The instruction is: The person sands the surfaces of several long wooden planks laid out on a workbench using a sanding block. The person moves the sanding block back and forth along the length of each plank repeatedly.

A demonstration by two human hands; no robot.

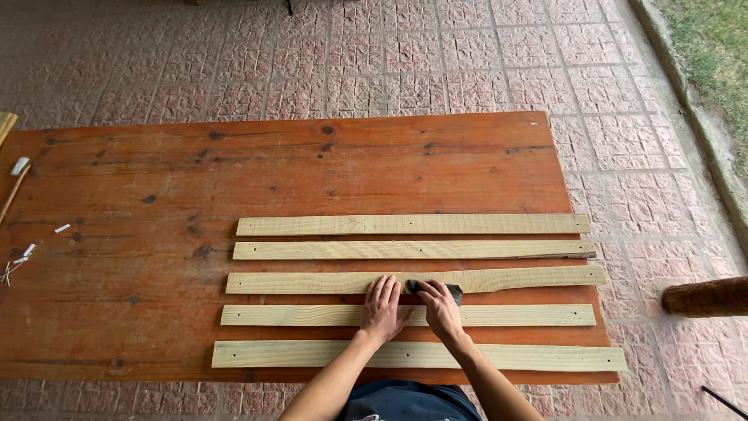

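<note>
Left hand (pixel 382 308): your flat, open palm presses the third pale, rough-sawn pine slat (pixel 312 282).
Right hand (pixel 441 306): your fingers pinch a small dark sanding pad (pixel 454 291) on that slat.
Table (pixel 156 195): knotty, reddish varnished wood.

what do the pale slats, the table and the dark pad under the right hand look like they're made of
Slats: pale bare softwood, unfinished, with visible grain and small drilled holes. Table: solid wood with a reddish stain or varnish, showing knots and worn patches. Dark pad under the right hand: probably sandpaper or an abrasive sponge; mostly covered, so uncertain.
</note>
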